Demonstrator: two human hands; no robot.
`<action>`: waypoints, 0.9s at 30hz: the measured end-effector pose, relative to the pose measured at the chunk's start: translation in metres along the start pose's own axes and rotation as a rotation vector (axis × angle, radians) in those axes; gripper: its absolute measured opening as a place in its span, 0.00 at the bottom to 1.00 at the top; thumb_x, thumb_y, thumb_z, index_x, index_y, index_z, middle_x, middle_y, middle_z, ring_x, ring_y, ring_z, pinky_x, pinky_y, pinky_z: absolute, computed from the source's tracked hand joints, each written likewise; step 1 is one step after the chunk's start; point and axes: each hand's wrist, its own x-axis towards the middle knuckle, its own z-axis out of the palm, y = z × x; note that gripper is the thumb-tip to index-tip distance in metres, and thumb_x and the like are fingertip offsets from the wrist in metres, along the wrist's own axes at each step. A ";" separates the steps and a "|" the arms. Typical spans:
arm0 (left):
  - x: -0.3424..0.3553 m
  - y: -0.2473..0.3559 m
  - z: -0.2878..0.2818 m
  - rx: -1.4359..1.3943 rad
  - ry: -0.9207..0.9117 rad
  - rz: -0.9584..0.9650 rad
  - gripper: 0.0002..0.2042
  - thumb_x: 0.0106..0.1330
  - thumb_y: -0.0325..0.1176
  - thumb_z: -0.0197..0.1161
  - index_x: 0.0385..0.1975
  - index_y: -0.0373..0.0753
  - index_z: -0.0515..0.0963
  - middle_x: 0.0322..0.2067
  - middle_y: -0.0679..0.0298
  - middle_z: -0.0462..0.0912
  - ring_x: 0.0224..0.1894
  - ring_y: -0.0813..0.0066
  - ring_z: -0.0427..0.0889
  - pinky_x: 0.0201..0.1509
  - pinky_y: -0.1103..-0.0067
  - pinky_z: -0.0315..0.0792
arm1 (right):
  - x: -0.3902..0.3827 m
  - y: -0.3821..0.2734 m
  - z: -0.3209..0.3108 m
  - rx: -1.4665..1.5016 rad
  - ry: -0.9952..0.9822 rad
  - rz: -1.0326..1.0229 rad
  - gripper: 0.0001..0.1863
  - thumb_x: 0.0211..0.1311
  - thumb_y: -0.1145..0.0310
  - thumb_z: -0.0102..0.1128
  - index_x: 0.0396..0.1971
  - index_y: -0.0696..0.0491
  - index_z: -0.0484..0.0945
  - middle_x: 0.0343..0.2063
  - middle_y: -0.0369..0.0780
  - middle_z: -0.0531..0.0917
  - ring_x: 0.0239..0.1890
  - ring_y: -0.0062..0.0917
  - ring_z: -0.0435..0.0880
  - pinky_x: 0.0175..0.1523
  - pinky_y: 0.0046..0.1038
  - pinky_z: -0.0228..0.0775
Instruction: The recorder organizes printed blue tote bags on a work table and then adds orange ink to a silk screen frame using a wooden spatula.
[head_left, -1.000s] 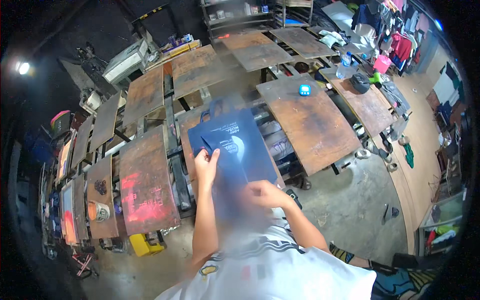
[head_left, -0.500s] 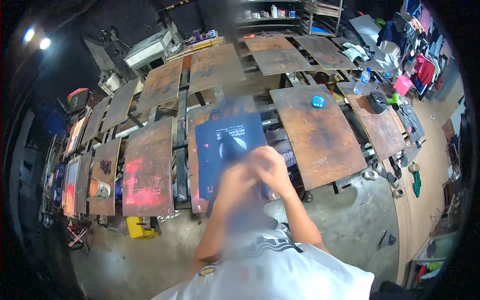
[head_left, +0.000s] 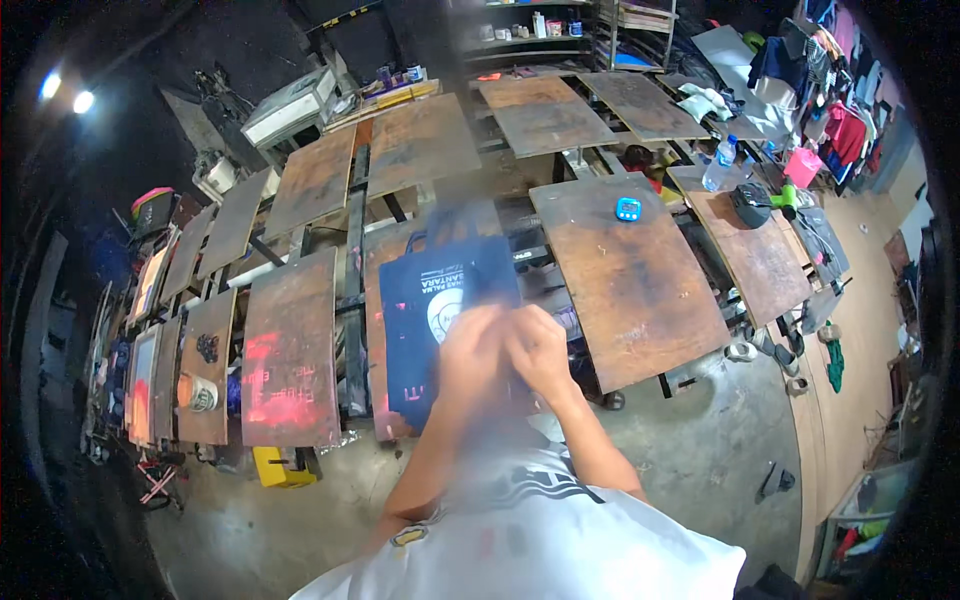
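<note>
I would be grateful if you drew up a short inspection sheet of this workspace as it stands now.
Surface: rows of stained wooden boards, some marked with pink.
Work item: dark blue bag with a white round print, lying on a board, handles pointing away from the person.
Clutter: small blue device on the board to the right; clear bottle and black object farther right; tub on a left-hand board.
Hands: left hand, blurred, and right hand close together over the bag; their grip cannot be told.
Cables: nothing clearly seen.
Surroundings: concrete floor, hanging clothes, shelves at the back.
</note>
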 end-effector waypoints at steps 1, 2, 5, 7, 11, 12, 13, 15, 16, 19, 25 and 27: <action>0.000 -0.001 0.002 -0.012 0.016 -0.020 0.11 0.57 0.18 0.64 0.40 0.33 0.81 0.43 0.54 0.84 0.47 0.59 0.83 0.53 0.71 0.75 | 0.002 0.003 0.001 -0.023 0.009 -0.017 0.07 0.52 0.78 0.63 0.33 0.59 0.81 0.29 0.44 0.81 0.33 0.38 0.81 0.39 0.34 0.73; 0.001 -0.001 0.003 -0.021 0.032 -0.041 0.10 0.58 0.19 0.65 0.39 0.33 0.82 0.41 0.55 0.85 0.45 0.60 0.84 0.51 0.72 0.76 | 0.003 0.006 0.002 -0.045 0.017 -0.032 0.07 0.52 0.78 0.63 0.33 0.58 0.81 0.29 0.44 0.81 0.34 0.38 0.81 0.39 0.34 0.73; -0.001 -0.008 -0.001 -0.004 0.001 -0.105 0.08 0.60 0.21 0.65 0.39 0.32 0.83 0.37 0.55 0.86 0.40 0.64 0.86 0.46 0.75 0.77 | 0.006 0.012 0.003 -0.010 -0.028 -0.017 0.06 0.52 0.77 0.63 0.31 0.58 0.81 0.29 0.44 0.80 0.34 0.38 0.81 0.40 0.34 0.73; -0.003 -0.013 -0.004 -0.016 -0.018 -0.162 0.07 0.61 0.22 0.65 0.38 0.32 0.83 0.36 0.55 0.87 0.39 0.65 0.87 0.45 0.75 0.77 | 0.004 0.014 0.008 0.013 -0.040 0.011 0.06 0.52 0.77 0.62 0.31 0.59 0.81 0.29 0.44 0.80 0.34 0.38 0.81 0.40 0.34 0.73; -0.004 -0.017 -0.008 -0.034 -0.040 -0.268 0.06 0.63 0.22 0.63 0.38 0.31 0.82 0.33 0.55 0.87 0.35 0.70 0.86 0.42 0.78 0.77 | 0.004 0.020 0.015 0.087 -0.106 0.061 0.05 0.52 0.77 0.61 0.30 0.60 0.81 0.29 0.44 0.80 0.34 0.38 0.80 0.40 0.33 0.72; -0.005 -0.018 -0.009 -0.066 -0.035 -0.302 0.05 0.63 0.22 0.62 0.37 0.30 0.82 0.33 0.55 0.87 0.35 0.72 0.86 0.42 0.78 0.77 | 0.004 0.019 0.016 0.091 -0.110 0.068 0.05 0.52 0.77 0.61 0.30 0.60 0.81 0.29 0.44 0.80 0.34 0.38 0.80 0.40 0.33 0.72; -0.006 -0.020 -0.010 -0.064 -0.038 -0.310 0.05 0.63 0.22 0.62 0.37 0.30 0.82 0.33 0.55 0.87 0.35 0.72 0.86 0.42 0.78 0.77 | 0.005 0.019 0.016 0.133 -0.127 0.065 0.05 0.52 0.77 0.60 0.30 0.60 0.81 0.29 0.44 0.80 0.34 0.37 0.80 0.40 0.32 0.72; -0.008 -0.025 -0.012 -0.083 -0.070 -0.395 0.05 0.65 0.23 0.62 0.38 0.30 0.82 0.32 0.59 0.87 0.35 0.78 0.84 0.41 0.81 0.76 | 0.004 0.019 0.017 0.175 -0.144 0.067 0.06 0.53 0.77 0.60 0.30 0.61 0.80 0.29 0.44 0.80 0.34 0.36 0.80 0.40 0.32 0.72; -0.009 -0.027 -0.013 -0.084 -0.075 -0.400 0.05 0.65 0.23 0.62 0.38 0.30 0.82 0.32 0.59 0.87 0.35 0.78 0.84 0.41 0.81 0.76 | 0.001 0.020 0.018 0.240 -0.167 0.124 0.06 0.53 0.77 0.60 0.30 0.61 0.80 0.29 0.44 0.80 0.34 0.35 0.81 0.40 0.30 0.72; -0.013 -0.034 -0.014 -0.277 -0.108 -0.539 0.06 0.67 0.23 0.60 0.39 0.30 0.81 0.32 0.64 0.85 0.34 0.83 0.81 0.40 0.85 0.74 | -0.001 0.022 0.020 0.333 -0.196 0.221 0.06 0.53 0.76 0.60 0.30 0.62 0.80 0.29 0.43 0.80 0.33 0.32 0.81 0.40 0.28 0.71; -0.012 -0.039 -0.009 -0.406 -0.101 -0.609 0.06 0.68 0.24 0.60 0.40 0.29 0.80 0.33 0.66 0.84 0.34 0.87 0.79 0.40 0.87 0.72 | -0.005 0.025 0.022 0.358 -0.174 0.326 0.05 0.55 0.76 0.60 0.30 0.62 0.80 0.28 0.40 0.80 0.32 0.25 0.80 0.39 0.25 0.70; -0.013 -0.040 -0.006 -0.395 -0.083 -0.584 0.06 0.69 0.24 0.59 0.40 0.29 0.80 0.35 0.66 0.83 0.36 0.86 0.79 0.41 0.87 0.72 | -0.007 0.028 0.022 0.364 -0.152 0.338 0.05 0.55 0.76 0.61 0.31 0.62 0.80 0.28 0.40 0.79 0.32 0.24 0.79 0.39 0.24 0.70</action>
